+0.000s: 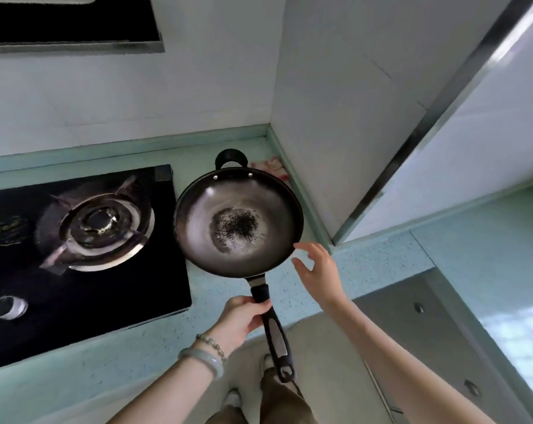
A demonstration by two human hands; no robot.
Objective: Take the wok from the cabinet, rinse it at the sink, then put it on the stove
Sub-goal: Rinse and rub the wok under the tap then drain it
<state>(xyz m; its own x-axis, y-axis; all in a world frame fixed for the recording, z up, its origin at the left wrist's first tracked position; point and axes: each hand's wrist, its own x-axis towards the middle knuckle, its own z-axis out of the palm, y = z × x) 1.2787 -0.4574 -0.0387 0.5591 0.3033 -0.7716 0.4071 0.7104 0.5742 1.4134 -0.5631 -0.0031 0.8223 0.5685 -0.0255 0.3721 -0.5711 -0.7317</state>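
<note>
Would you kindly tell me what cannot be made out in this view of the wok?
Head view: the cloth is mostly hidden behind the wok.
Head view: the stove is cut off by the left edge.
Head view: the marking on the stove glass is too blurred to read.
Head view: whether the right hand touches the wok is unclear, fingertips overlapping its rim.

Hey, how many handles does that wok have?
2. The long handle points toward the person, gripped by the left hand; the small loop handle sits on the wok's far rim, opposite. No others show.
</note>
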